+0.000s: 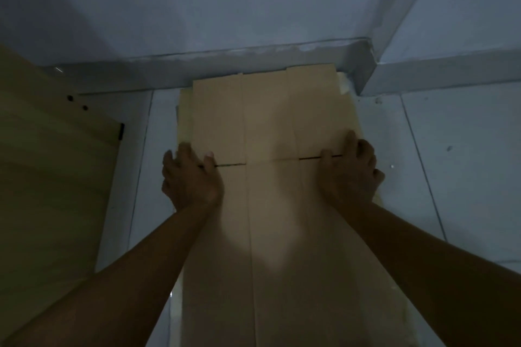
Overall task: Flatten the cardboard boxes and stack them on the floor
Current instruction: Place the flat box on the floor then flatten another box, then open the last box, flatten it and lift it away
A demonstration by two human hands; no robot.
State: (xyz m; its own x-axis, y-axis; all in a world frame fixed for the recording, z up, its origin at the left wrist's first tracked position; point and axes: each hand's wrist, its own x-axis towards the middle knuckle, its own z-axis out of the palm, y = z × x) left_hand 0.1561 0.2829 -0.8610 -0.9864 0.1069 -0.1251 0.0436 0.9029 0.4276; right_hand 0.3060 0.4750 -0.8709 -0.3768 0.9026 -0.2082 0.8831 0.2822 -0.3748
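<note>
A flattened brown cardboard box (270, 127) lies on the tiled floor (451, 166), its far flaps reaching the base of the wall. More flat cardboard shows beneath it along the left and right edges. My left hand (191, 175) grips the box's left edge, thumb on top near a slit between flaps. On the opposite edge my right hand (349, 169) holds the cardboard the same way, thumb on top and fingers wrapped over the side. Both forearms stretch over the near half of the box.
A pale wooden panel (50, 163) with two dark holes and a black fitting stands at the left. The grey wall (253, 8) runs across the back, and a wall corner (366, 70) juts out at the right. The room is dim.
</note>
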